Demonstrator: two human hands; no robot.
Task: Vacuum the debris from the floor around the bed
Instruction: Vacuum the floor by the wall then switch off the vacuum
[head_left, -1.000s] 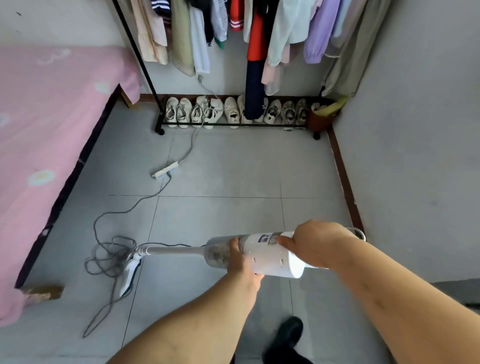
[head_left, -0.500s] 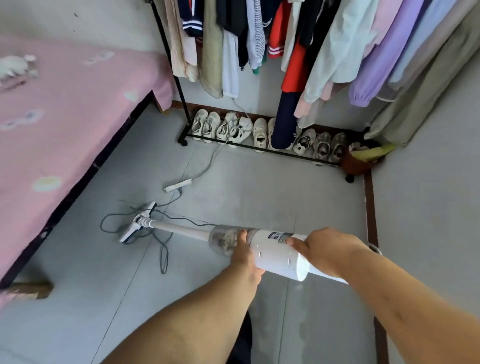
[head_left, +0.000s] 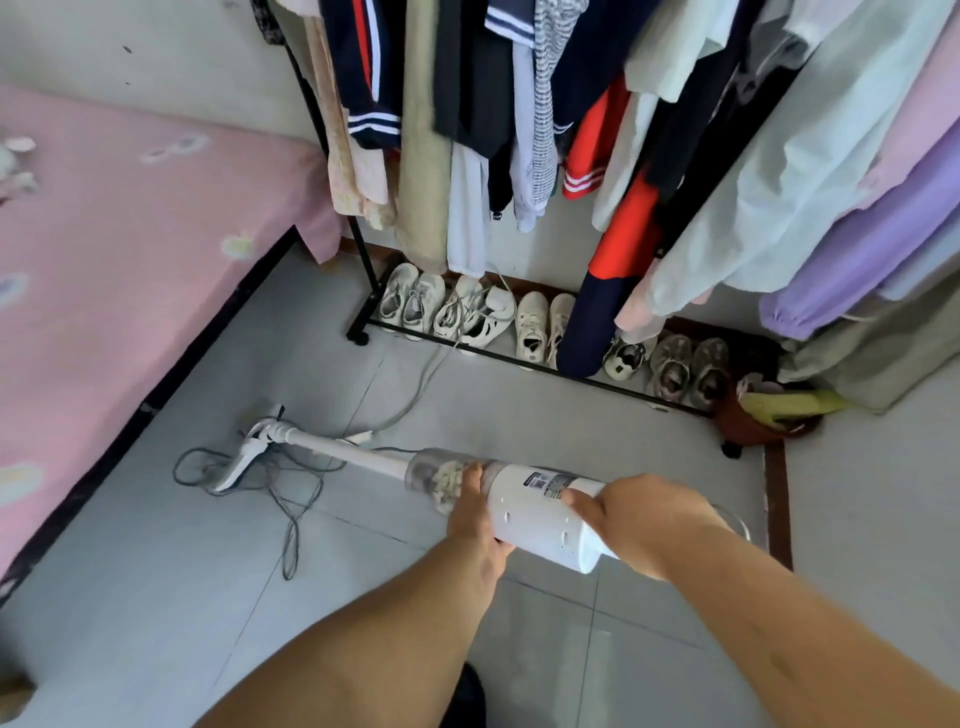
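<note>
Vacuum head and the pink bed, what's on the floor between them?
Head view: a loop of grey cord, then bare tile up to the bed.

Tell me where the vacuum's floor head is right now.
In the head view the floor head lies on the floor left of centre, amid the tangled grey cord, close beside the pink bed and its dark lower edge.
</note>
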